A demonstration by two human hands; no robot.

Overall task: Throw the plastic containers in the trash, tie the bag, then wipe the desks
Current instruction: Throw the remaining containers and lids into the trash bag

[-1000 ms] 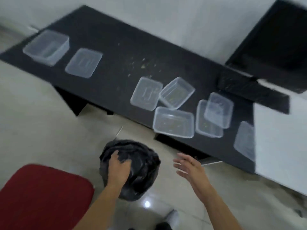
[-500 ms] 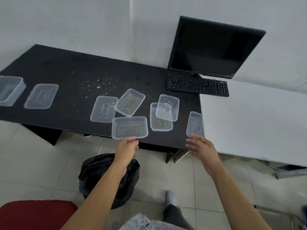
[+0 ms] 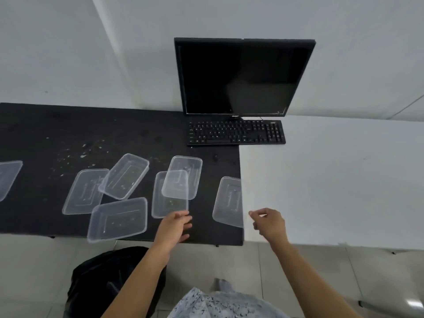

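Note:
Several clear plastic containers and lids lie on the black desk (image 3: 46, 125). One container (image 3: 118, 220) hangs over the front edge, another (image 3: 125, 175) sits tilted behind it, and a lid (image 3: 83, 191) lies to their left. Two overlapping pieces (image 3: 182, 177) lie mid-desk. A lid (image 3: 228, 200) rests at the desk's right edge. My left hand (image 3: 175, 227) hovers open just in front of the overlapping pieces, holding nothing. My right hand (image 3: 268, 222) hangs with fingers loosely curled, empty, just right of the edge lid. The black trash bag (image 3: 96, 278) stands on the floor below.
A black monitor (image 3: 241, 76) and keyboard (image 3: 236, 133) stand at the back where the black desk meets the white desk (image 3: 332, 180). Crumbs (image 3: 75, 152) speckle the black desk. Another clear piece (image 3: 6, 177) shows at the left edge.
My left hand left the trash bag and rose to the desk, moving right past the front container. My right hand shifted right of the edge lid. The camera tilted up toward the desks.

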